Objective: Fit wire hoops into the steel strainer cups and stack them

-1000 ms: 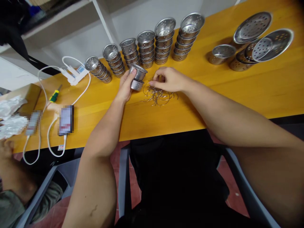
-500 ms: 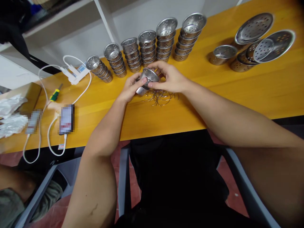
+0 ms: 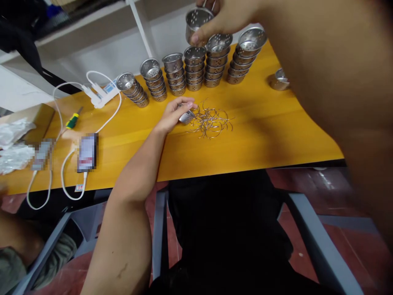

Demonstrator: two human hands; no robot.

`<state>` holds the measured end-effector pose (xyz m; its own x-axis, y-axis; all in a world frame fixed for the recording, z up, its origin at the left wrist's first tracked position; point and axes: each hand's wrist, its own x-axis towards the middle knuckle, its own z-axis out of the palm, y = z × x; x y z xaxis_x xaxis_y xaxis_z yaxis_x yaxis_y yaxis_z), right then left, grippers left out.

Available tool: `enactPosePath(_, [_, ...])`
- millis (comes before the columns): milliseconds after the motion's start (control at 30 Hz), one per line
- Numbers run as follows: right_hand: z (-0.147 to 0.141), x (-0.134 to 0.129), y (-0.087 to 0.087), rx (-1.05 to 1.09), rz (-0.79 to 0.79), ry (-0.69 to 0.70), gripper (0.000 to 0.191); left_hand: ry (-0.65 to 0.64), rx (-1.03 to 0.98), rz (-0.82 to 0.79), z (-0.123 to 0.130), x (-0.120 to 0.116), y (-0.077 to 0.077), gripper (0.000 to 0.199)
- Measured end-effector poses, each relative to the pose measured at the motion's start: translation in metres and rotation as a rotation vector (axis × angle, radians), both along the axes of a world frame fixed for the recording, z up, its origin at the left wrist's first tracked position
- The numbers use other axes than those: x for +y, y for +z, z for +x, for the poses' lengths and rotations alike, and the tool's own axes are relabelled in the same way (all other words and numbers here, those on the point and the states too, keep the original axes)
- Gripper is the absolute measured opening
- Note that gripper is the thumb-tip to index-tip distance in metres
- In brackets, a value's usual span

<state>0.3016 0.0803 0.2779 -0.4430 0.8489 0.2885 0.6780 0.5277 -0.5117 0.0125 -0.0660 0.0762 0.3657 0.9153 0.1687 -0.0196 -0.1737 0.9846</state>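
My right hand [image 3: 231, 18] grips a perforated metal cup [image 3: 195, 26], raised above the middle of the row of stacked cups, thumb on its near side. It is apart from the stack [image 3: 195, 69] below. Low over the table, my left hand [image 3: 172, 116] is closed around another small metal cup [image 3: 186, 117], partly covered by its fingers. Right beside that cup lies a tangled heap of thin bent wires [image 3: 210, 122]. Several stacks of perforated cups, such as the leftmost stack [image 3: 133, 90] and the rightmost stack [image 3: 242, 57], line the back of the table.
A single cup [image 3: 280, 80] stands at the right, partly behind my right forearm. To the left are a power strip [image 3: 106, 96], a screwdriver [image 3: 73, 119], two phones on white cables, and a box [image 3: 39, 123] with plastic bags. Another person's leg [image 3: 21, 233] shows at lower left.
My right hand has lifted a cup up and away from my left hand to above the stacks. My left hand stays low with a cup. The wire heap is now uncovered.
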Motion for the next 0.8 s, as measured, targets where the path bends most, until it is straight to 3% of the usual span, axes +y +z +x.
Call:
enactPosePath(67, [-0.021, -0.002, 0.011, -0.339, 0.008, -0.195, 0.100, 0.009, 0.007, 0.016, -0.002, 0.005, -0.004, 0.083])
enactPosePath(133, [-0.039, -0.011, 0.014, -0.474, 0.018, -0.256, 0.105, 0.048, 0.023, 0.055, -0.006, 0.012, -0.011, 0.090])
enactPosePath(267, [-0.055, -0.018, 0.006, -0.478, 0.087, -0.237, 0.108, 0.101, 0.065, 0.119, -0.013, 0.031, -0.028, 0.115])
enactPosePath(367, [-0.052, -0.003, -0.004, -0.495, 0.086, -0.247, 0.125, 0.085, 0.061, 0.102, -0.015, 0.037, -0.037, 0.123])
enactPosePath(500, [-0.045, 0.018, -0.015, -0.424, 0.074, -0.213, 0.144, 0.078, 0.047, 0.077, -0.013, 0.037, -0.041, 0.113])
enactPosePath(700, [-0.032, 0.045, -0.037, -0.385, 0.146, -0.115, 0.134, 0.119, 0.069, 0.068, -0.009, 0.032, -0.033, 0.098])
enactPosePath(800, [-0.026, 0.065, -0.047, -0.377, 0.241, -0.051, 0.142, 0.108, 0.084, 0.075, -0.007, 0.029, -0.028, 0.101])
